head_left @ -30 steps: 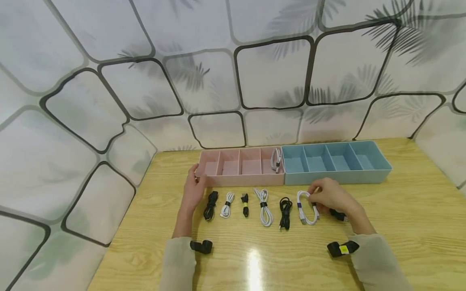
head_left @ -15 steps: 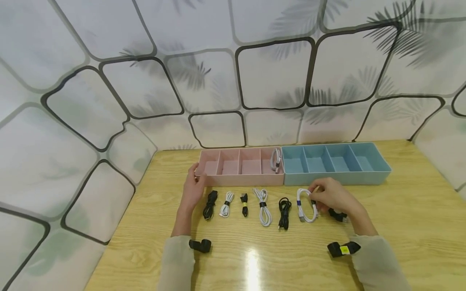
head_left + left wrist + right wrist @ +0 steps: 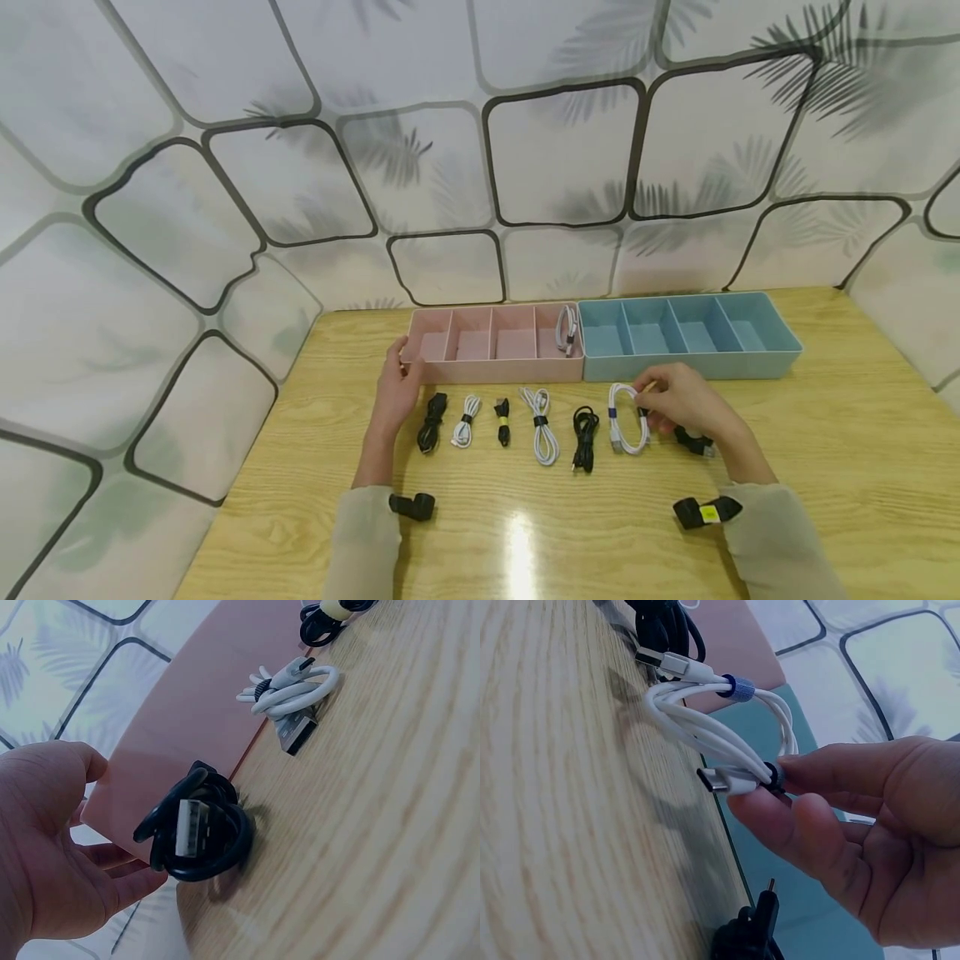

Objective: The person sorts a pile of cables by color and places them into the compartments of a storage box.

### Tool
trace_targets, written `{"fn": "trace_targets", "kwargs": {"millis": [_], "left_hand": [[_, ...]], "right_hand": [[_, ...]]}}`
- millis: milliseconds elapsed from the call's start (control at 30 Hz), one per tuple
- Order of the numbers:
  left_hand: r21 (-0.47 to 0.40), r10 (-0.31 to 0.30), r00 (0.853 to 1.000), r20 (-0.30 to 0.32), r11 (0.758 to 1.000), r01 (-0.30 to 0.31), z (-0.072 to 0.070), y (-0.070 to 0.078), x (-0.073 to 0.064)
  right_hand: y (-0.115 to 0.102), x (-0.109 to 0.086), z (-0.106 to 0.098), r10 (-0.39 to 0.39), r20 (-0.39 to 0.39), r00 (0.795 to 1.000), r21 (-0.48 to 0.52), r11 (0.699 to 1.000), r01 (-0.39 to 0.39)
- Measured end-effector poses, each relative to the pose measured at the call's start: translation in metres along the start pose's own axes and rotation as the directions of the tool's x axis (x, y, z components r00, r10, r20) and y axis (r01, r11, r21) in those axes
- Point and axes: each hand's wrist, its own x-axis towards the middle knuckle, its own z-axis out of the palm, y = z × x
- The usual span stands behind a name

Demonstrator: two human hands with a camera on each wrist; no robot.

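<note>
My right hand (image 3: pixel 686 404) pinches a coiled white USB cable (image 3: pixel 712 735) between thumb and fingertips, at one of its two dark straps. In the right wrist view the coil stands tilted off the wood, its USB-A and USB-C plugs showing. My left hand (image 3: pixel 396 396) holds the left end of the pink divided organizer box (image 3: pixel 495 372), thumb at the front corner. Close to that hand lies a bundled black USB cable (image 3: pixel 236 832), and beyond it a small white USB cable (image 3: pixel 296 697). A black cable (image 3: pixel 746 934) sits beneath my right hand.
A blue divided organizer box (image 3: pixel 697 367) adjoins the pink one on the right. The pink box's rightmost compartment contains a grey-white cable (image 3: pixel 567 329). Between my hands lie a yellow-strapped black cable (image 3: pixel 503 422), a white cable (image 3: pixel 542 429) and a black cable (image 3: pixel 585 437). A patterned wall covering rises behind.
The white cable in my right hand has shifted slightly left and away from me. My left hand stays at the pink box's end.
</note>
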Motion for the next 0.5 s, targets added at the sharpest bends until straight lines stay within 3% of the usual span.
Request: {"fn": "trace_targets", "kwargs": {"millis": [200, 500], "left_hand": [[0.013, 0.010, 1.000, -0.024, 1.000, -0.009, -0.0037, 0.0032, 0.0017], [-0.003, 0.007, 0.999, -0.039, 1.000, -0.007, 0.0013, -0.0054, 0.0021]], "right_hand": [[-0.0018, 0.0060, 0.0012, -0.013, -0.014, 1.000, -0.007, 1.000, 0.012], [-0.0013, 0.0031, 0.0041, 0.000, -0.031, 1.000, 0.017, 1.000, 0.000]]}}
